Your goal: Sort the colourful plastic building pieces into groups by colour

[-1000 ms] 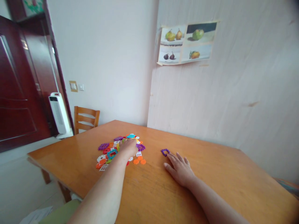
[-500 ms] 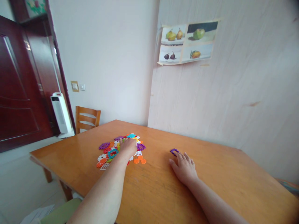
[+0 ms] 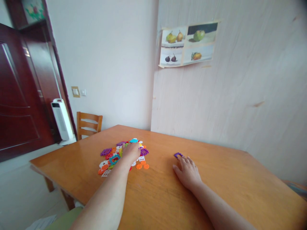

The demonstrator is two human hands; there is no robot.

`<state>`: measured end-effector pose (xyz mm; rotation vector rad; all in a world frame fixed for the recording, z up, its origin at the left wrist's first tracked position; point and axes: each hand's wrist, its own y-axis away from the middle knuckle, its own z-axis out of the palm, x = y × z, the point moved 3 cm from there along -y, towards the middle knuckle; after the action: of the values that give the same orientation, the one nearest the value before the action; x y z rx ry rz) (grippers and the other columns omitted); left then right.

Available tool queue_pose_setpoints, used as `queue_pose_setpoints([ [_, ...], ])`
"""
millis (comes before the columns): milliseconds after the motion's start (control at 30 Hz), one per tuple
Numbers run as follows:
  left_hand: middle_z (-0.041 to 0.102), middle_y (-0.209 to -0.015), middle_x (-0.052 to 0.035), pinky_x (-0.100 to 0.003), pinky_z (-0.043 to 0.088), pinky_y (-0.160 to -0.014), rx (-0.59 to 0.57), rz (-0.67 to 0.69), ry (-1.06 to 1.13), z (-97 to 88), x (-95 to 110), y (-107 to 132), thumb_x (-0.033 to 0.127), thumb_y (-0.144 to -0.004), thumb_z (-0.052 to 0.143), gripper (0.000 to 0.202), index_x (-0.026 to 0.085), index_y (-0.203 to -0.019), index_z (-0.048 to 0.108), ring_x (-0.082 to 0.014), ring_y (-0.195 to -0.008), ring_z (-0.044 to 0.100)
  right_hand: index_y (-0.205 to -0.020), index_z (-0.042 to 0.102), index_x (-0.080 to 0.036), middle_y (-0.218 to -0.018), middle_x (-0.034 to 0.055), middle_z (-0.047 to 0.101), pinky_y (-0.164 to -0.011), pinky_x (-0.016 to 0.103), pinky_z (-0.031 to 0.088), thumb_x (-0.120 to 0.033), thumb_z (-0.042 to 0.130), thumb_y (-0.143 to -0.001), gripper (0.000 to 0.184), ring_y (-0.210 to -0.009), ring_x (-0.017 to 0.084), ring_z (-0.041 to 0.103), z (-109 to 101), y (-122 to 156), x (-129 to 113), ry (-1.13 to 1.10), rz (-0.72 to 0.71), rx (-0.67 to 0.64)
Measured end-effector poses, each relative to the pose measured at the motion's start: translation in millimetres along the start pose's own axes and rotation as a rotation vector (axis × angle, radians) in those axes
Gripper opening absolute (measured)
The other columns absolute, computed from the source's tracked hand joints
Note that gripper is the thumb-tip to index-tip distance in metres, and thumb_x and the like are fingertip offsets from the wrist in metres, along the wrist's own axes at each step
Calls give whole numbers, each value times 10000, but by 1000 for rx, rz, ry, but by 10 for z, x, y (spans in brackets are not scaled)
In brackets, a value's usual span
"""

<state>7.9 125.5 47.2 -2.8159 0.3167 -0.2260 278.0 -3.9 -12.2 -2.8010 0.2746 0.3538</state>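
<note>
While a knobbly, hollow purple frame (image 3: 176, 155) meets the spread right hand (image 3: 188, 172), I cannot tell the left hand's (image 3: 131, 151) grip.

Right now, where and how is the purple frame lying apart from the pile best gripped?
Probably pinch the purple frame by its near rim, coming from the near side with the right hand, which rests at that edge. It looks flat on the table, and its open middle should leave room to hook inside.

Pretty clearly somebody's home: wooden table (image 3: 153, 198), slatted chair (image 3: 89, 124), dark red door (image 3: 18, 95), white tower appliance (image 3: 62, 123), fruit pictures (image 3: 188, 45) on the wall (image 3: 107, 64).
</note>
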Motion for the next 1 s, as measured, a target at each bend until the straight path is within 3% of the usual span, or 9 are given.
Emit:
queue_pose_setpoints([
  [133, 680, -1051, -91, -411, 386, -940, 177, -9, 87, -102, 4, -21, 253, -861, 458, 237, 229, -959, 673, -254, -1043, 594, -1412, 437, -206, -1456, 90, 438, -1100, 470, 280, -485, 448, -876, 604, -1403, 307, 261, 19, -17, 11, -6, -3, 11],
  [200, 684, -1047, -71, -347, 416, -915, 177, 9, 252, -87, 45, -48, 270, -868, 471, 223, 226, -934, 679, -225, -1040, 597, -1406, 442, -205, -1458, 93, 434, -1098, 460, 285, -484, 454, -873, 602, -1406, 302, 257, 27, -27, 15, -4, -8, 10],
  [267, 699, -1017, -60, -284, 450, -871, 74, 16, 509, -22, 125, -66, 252, -870, 481, 217, 201, -957, 673, -185, -986, 622, -1401, 449, -198, -1459, 95, 432, -1096, 449, 293, -487, 454, -871, 604, -1408, 301, 254, 31, -35, 18, -1, -13, 4],
  [367, 681, -1117, -97, -234, 491, -796, -152, -53, 932, 87, 283, -30, 237, -883, 491, 331, 141, -1187, 577, -141, -913, 661, -1400, 453, -190, -1458, 93, 432, -1091, 444, 302, -490, 449, -870, 609, -1407, 305, 253, 30, -40, 17, 2, -11, 0],
  [467, 620, -1237, -132, -213, 503, -760, -229, -91, 1107, 109, 376, 34, 271, -908, 480, 436, 140, -1323, 461, -122, -915, 672, -1410, 445, -192, -1458, 93, 434, -1089, 450, 306, -483, 453, -869, 614, -1403, 307, 258, 19, -39, 7, 0, -6, 5],
  [633, 701, -968, -61, -197, 479, -664, -196, -54, 805, 105, 265, 7, 214, -847, 482, 228, 158, -1031, 605, -123, -808, 646, -1419, 445, -193, -1464, 95, 432, -1104, 444, 289, -465, 434, -893, 592, -1401, 289, 267, -49, 3, -65, -4, -62, 27],
  [733, 698, -842, -25, -203, 438, -609, -192, 31, 576, 111, 188, -17, 222, -801, 507, 118, 185, -833, 614, -136, -761, 629, -1421, 450, -250, -1476, 61, 427, -1139, 465, 223, -514, 400, -917, 571, -1410, 273, 257, -123, 66, -166, -1, -208, 5],
  [833, 686, -767, -10, -211, 404, -556, -282, 71, 504, 106, 180, 32, 264, -782, 523, 114, 194, -807, 609, -140, -686, 619, -1432, 431, -320, -1493, 15, 412, -1159, 537, 106, -613, 329, -924, 595, -1433, 284, 201, -166, 124, -260, 12, -344, -81],
  [1000, 654, -686, -1, -207, 364, -504, -459, 128, 463, 27, 267, 170, 253, -739, 531, 131, 187, -827, 602, -127, -579, 584, -1454, 405, -276, -1526, 53, 355, -1112, 653, 0, -676, 243, -917, 689, -1448, 329, 135, -114, 97, -246, 82, -211, -135],
])
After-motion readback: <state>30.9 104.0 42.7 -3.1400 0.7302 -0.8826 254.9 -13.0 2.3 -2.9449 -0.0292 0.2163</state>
